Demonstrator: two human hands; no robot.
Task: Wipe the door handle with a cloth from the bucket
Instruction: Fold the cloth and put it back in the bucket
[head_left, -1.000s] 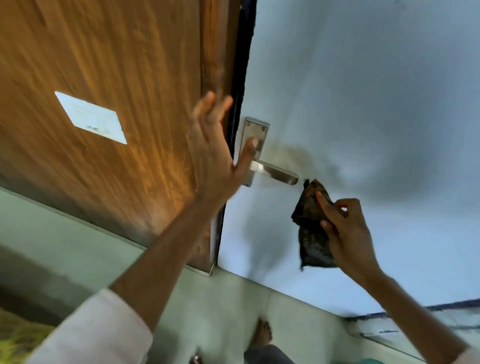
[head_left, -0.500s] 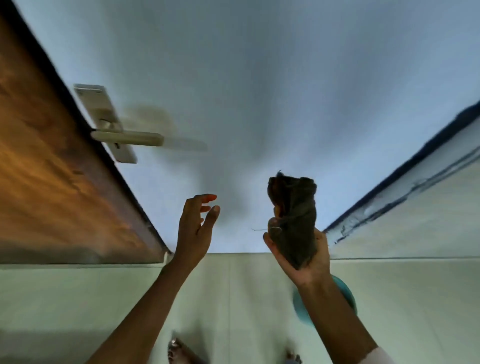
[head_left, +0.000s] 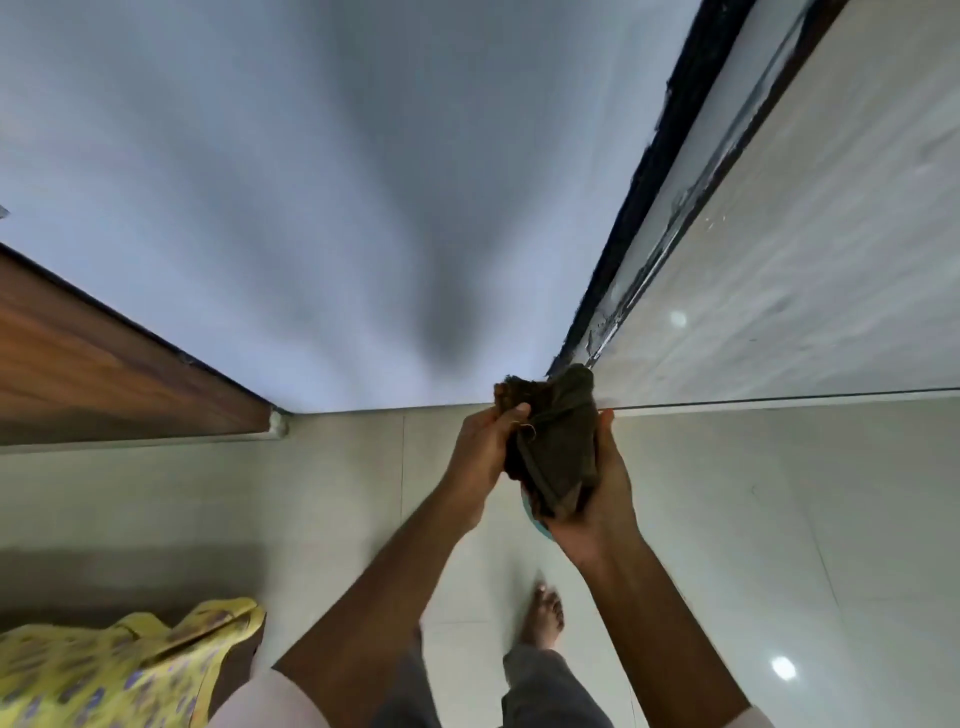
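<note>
1. Pale shiny floor tiles (head_left: 332, 519) meet a smooth white wall (head_left: 311, 208), with a brown wooden door (head_left: 104, 374) at the left.
2. Both hands are closed on the dark cloth (head_left: 558, 457): the right hand (head_left: 597, 499) cups it from below, the left hand (head_left: 483, 452) pinches its top.
3. It looks soft, crumpled and frayed.
4. No door handle is in view, so I think the wiping is over or paused.
5. A bit of blue bucket (head_left: 532, 517) peeks out under the hands.

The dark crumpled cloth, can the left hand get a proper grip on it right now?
Probably yes. The left hand already touches the dark crumpled cloth, thumb pressed on its upper edge, while the right hand cups it from below. Nothing sits between them.
</note>
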